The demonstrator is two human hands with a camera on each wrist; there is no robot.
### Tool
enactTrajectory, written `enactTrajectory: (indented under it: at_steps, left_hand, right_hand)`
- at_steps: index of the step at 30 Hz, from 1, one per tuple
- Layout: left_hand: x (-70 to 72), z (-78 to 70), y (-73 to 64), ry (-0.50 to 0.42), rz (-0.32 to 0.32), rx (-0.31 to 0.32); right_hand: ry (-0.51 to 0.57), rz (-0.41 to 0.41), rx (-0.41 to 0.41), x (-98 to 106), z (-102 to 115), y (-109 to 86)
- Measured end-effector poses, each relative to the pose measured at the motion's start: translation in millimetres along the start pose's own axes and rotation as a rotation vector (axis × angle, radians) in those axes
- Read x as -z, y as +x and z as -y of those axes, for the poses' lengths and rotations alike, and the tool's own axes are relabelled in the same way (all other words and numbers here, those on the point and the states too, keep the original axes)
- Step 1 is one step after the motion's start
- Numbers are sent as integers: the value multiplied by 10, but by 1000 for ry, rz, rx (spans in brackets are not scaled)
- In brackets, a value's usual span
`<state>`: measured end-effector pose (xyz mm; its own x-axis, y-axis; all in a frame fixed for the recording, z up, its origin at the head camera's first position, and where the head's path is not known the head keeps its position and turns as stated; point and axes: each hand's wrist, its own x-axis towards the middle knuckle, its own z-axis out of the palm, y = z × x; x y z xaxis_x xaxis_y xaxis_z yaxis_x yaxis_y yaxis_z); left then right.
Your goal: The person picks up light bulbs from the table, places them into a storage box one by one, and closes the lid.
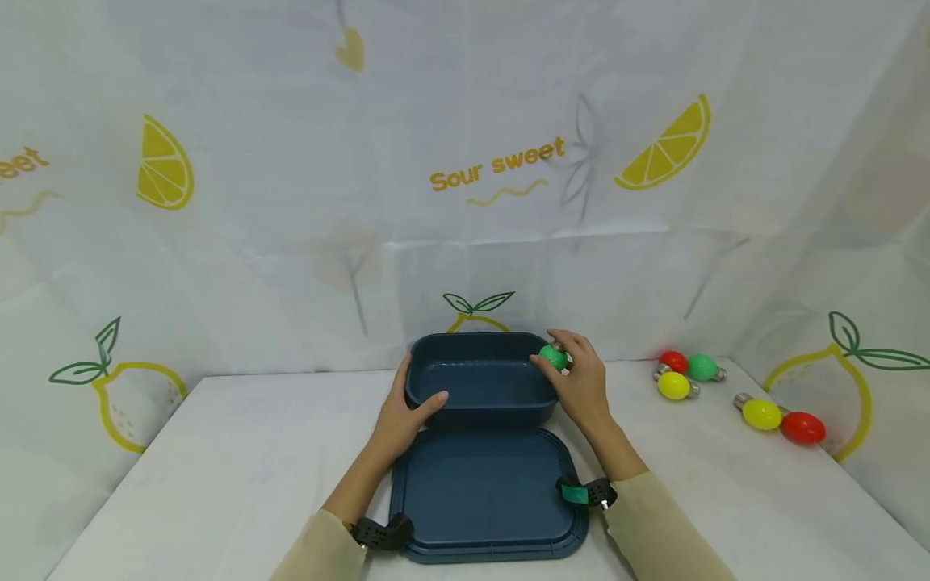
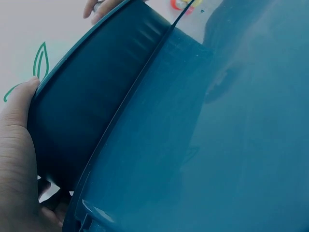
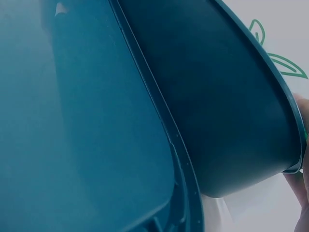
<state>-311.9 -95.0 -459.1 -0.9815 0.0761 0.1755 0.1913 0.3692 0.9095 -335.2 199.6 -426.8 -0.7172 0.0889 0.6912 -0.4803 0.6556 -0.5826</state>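
A dark blue rectangular box (image 1: 465,416) stands at the middle of the table, its inside facing me. My left hand (image 1: 396,421) holds its left end, the thumb over the near side and the other fingers along the outside. At the box's right rim my right hand (image 1: 585,390) pinches a green light bulb (image 1: 552,357) between thumb and fingers, metal base upward. In front of the box lies a flat blue lid (image 1: 487,494). The right wrist view shows the box wall (image 3: 212,96), with only part of the hand at the right edge; the bulb is mostly hidden there.
Several bulbs lie at the table's right: a red bulb (image 1: 673,361), a green bulb (image 1: 702,367) and a yellow bulb (image 1: 673,386) grouped together, then another yellow bulb (image 1: 761,414) beside a red one (image 1: 802,428). A printed white cloth (image 1: 291,202) hangs behind the table.
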Motion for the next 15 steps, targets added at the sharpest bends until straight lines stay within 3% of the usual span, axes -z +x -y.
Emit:
enactTrajectory:
  at_steps: [15]
  left_hand:
    - [-2, -4, 15, 15, -3, 5]
  right_hand:
    - [94, -52, 20, -41, 3, -24]
